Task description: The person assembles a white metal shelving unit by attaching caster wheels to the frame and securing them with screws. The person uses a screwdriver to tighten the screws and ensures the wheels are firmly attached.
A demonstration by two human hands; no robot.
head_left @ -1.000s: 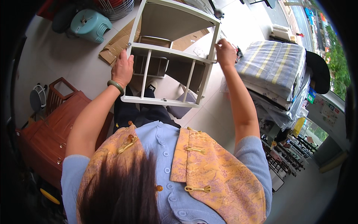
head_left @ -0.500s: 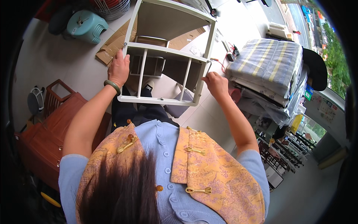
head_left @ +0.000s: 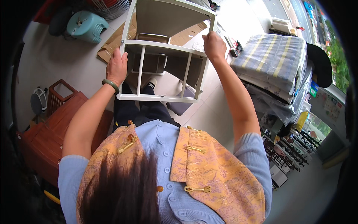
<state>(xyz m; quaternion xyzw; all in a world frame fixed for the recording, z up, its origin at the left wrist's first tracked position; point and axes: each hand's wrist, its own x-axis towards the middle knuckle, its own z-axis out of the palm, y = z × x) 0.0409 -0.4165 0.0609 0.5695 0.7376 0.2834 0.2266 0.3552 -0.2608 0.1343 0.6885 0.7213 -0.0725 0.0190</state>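
A white metal rack frame (head_left: 164, 99) with grey panels and two upright bars at its near end stands in front of me, over my legs. My left hand (head_left: 117, 67) holds its left side rail near the crossbar joint, fingers on the outer edge. At the right side, my right hand (head_left: 215, 46) is closed in a fist against the upper right post, above the crossbar's right end. Whatever lies inside that fist is hidden.
Flattened cardboard (head_left: 108, 47) lies under the rack. A teal plastic stool (head_left: 85, 25) stands far left, a reddish-brown wooden cabinet (head_left: 56, 130) at left. Right holds a plastic-wrapped stack of striped cushions (head_left: 266, 56), with small tools (head_left: 235, 48) on the floor beside it.
My right hand has moved up along the rack's right side, from below the crossbar joint to above it. A thin dark rod seen beside it earlier no longer shows. My left hand stays on the rail.
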